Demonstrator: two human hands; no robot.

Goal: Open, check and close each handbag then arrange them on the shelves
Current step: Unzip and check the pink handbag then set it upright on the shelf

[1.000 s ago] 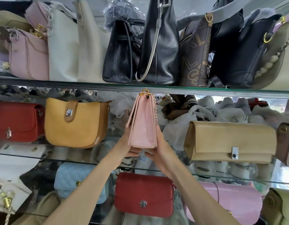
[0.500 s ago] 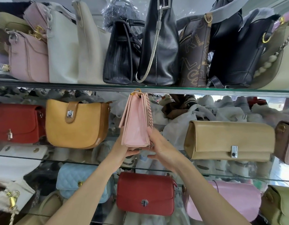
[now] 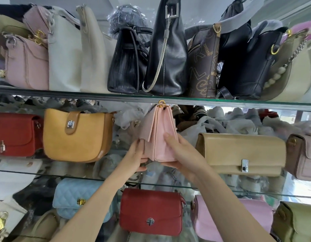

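Glass shelves [image 3: 168,99] span the frame in tiers, crowded with handbags: black ones upper centre, a mustard bag [image 3: 76,135] middle left, a beige clutch [image 3: 240,152] middle right. At frame centre stands the pink handbag [image 3: 160,135], upright, end-on, its flap parted. Left hand [image 3: 136,154] and right hand [image 3: 182,154] grip its lower sides.

The left hand [image 3: 136,155] is covering the pink handbag [image 3: 161,133]'s lower left corner, and its clasp is facing away, unseen. At nine o'clock the frame edge is cutting off the red bag [image 3: 15,134]; at five o'clock, the olive bag [image 3: 298,222]. Clutter behind the glass shelf [image 3: 168,100] is staying too blurred to identify.
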